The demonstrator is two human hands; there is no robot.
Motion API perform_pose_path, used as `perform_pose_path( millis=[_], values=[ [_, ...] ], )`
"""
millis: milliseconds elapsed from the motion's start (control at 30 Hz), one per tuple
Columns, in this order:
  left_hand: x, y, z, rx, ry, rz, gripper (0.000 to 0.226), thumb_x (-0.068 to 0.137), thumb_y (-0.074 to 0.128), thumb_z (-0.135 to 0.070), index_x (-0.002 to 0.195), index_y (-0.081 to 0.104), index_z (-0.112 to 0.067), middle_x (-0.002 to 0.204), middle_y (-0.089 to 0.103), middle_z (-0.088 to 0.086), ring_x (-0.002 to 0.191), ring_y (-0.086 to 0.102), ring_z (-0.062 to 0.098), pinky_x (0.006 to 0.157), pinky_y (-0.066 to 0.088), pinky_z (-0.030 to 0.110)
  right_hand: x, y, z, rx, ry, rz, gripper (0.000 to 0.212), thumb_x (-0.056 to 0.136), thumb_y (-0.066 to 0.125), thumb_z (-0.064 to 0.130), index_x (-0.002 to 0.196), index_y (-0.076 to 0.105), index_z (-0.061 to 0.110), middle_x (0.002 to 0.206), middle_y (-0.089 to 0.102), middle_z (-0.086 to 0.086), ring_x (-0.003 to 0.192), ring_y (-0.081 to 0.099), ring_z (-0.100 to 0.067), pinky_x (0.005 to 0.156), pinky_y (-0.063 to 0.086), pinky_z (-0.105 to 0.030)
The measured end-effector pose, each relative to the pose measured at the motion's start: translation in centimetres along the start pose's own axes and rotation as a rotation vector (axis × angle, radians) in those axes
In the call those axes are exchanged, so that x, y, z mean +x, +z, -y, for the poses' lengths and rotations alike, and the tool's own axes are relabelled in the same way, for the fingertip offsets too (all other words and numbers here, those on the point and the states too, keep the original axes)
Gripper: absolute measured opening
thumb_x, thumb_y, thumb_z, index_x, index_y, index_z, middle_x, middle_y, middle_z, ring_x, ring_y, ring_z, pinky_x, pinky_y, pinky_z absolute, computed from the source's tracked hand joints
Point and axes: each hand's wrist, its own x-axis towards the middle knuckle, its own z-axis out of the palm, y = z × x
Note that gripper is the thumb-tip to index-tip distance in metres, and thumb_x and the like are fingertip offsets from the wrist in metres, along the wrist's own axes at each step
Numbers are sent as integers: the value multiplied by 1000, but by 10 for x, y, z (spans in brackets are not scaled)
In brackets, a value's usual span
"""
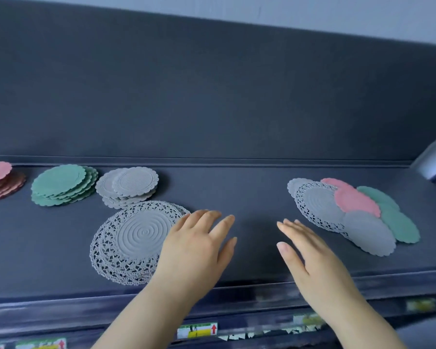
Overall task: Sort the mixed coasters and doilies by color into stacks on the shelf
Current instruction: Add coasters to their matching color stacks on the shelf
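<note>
Head view: left hand [196, 248] lies flat with straight fingers over the right edge of the grey doily stack [134, 241] on the shelf [249, 197]. Right hand [310, 258], fingers straight and holding nothing, hovers just left of the mixed pile [350, 212].

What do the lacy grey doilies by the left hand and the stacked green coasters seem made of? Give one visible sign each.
Lacy grey doilies: probably thin paper or soft plastic, matte; the cut-out lace rim and raised concentric rings suggest a pressed sheet. Green coasters: thin matte sheet, perhaps paper or silicone; scalloped edges, no shine.
</note>
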Motion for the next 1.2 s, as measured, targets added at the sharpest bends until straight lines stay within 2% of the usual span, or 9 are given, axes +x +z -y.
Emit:
perform_pose_path(
  millis=[267, 533, 733, 833, 900, 1000, 1067, 1133, 1200],
  values=[
    [26, 33, -7, 4, 70, 43, 38, 87, 44, -40, 108, 69, -21, 101, 68, -1, 94, 65, 24, 82, 53, 39, 3, 8, -34, 41, 48, -67, 55, 88, 26, 64, 134, 41, 38, 131, 27, 34, 128, 16, 16, 100, 9, -3],
    [60, 59, -50, 34, 32, 87, 39, 87, 42, -41, 107, 70, -22, 99, 68, -3, 92, 66, 22, 80, 53, 37, 25, -27, -103, 130, 92, -124, 46, 86, 43, 44, 130, 47, 32, 130, 36, 29, 125, 26, 12, 101, 16, -9],
    [87, 87, -119, 18, 55, 125, 38, 86, 42, -40, 102, 71, -23, 97, 69, -4, 90, 67, 21, 81, 54, 37, 27, -63, -170, 37, 2, -56, 50, 83, 60, 41, 130, 48, 31, 132, 30, 31, 128, 20, 12, 95, 5, 6],
    [104, 100, -149, 21, 41, 145, 36, 84, 40, -39, 96, 71, -24, 96, 69, -5, 88, 67, 20, 79, 54, 34, 28, -71, -203, -110, -44, 34, 60, 80, 53, 59, 131, 49, 29, 144, 32, 17, 136, 10, 4, 110, 9, -17],
    [112, 108, -168, 22, 28, 152, 35, 83, 40, -38, 91, 71, -24, 94, 69, -6, 85, 67, 19, 77, 54, 31, 31, -76, -214, -159, -116, 31, 67, 75, 47, 66, 127, 54, 24, 145, 37, 9, 136, 10, 1, 110, 14, -27],
    [118, 119, -190, 17, 0, 165, 34, 82, 41, -37, 91, 71, -25, 92, 68, -7, 84, 66, 18, 74, 54, 28, 35, -86, -221, -113, -155, 172, 73, 80, 52, 62, 141, 32, 30, 152, 4, 19, 133, -13, 7, 106, -3, -15],
    [118, 123, -199, 22, -26, 174, 35, 81, 40, -37, 95, 71, -26, 93, 68, -8, 85, 66, 17, 73, 54, 28, 38, -91, -227, -121, -208, 224, 75, 80, 54, 61, 143, 26, 31, 151, -7, 19, 133, -18, 5, 104, -8, -13],
    [119, 125, -204, 41, -53, 171, 37, 81, 40, -36, 97, 71, -27, 94, 68, -9, 85, 66, 17, 72, 53, 28, 39, -91, -232, -144, -267, 234, 75, 78, 51, 64, 142, 31, 31, 151, -3, 15, 139, -11, -1, 108, -5, -16],
    [119, 125, -207, 59, -80, 151, 37, 81, 40, -36, 97, 72, -28, 94, 68, -9, 85, 66, 15, 71, 53, 27, 40, -88, -236, -206, -296, 214, 67, 74, 45, 65, 128, 54, 26, 148, 31, 4, 139, 23, -11, 109, 16, -25]
  ],
)
